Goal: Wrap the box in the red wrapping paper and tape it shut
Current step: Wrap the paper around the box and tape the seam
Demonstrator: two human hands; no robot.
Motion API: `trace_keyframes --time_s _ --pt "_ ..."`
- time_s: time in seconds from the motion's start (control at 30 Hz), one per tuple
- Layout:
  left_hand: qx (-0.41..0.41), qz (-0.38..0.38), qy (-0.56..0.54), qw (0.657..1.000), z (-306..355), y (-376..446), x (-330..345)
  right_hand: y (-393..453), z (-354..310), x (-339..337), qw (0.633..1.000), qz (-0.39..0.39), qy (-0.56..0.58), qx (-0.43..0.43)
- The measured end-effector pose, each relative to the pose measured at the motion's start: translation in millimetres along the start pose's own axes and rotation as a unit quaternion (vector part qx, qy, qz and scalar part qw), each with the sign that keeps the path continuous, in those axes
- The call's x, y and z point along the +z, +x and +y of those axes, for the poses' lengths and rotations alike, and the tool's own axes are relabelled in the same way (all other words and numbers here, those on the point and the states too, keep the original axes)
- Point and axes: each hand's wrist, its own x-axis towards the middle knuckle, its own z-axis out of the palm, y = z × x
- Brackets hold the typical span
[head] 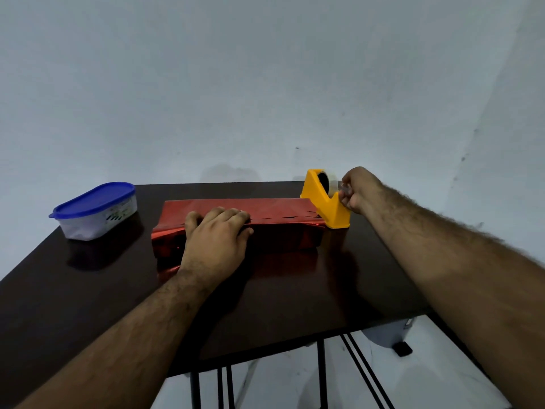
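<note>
Head view: left hand (216,240) presses flat on the red wrapping paper (265,209) covering the box. Right hand (358,190) pinches tape (343,191) at the yellow dispenser (323,202), near the desk (88,290) far-right edge.

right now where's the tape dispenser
In the head view, the yellow tape dispenser stands at the table's far right, touching the red-wrapped box's right end, with the right hand pinching tape at it.

Dim, bluish light; glossy dark table (88,290) mirrors soft reflections; wide-angle bending stretches the edges.
</note>
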Motion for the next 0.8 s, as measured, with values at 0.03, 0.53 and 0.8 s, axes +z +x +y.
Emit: trace_keyframes --time_s 0.03,0.53,0.8 --pt "0.000 0.000 0.000 1.000 0 0 1 -2 2 -3 1.000 -0.001 0.023 -0.009" --pt "-0.002 0.005 0.013 1.000 0 2 4 -5 31 -21 0.985 -0.047 0.166 -0.025" --pt "-0.002 0.000 0.015 1.000 -2 3 3 -1 41 -26 0.971 -0.077 0.223 -0.026"
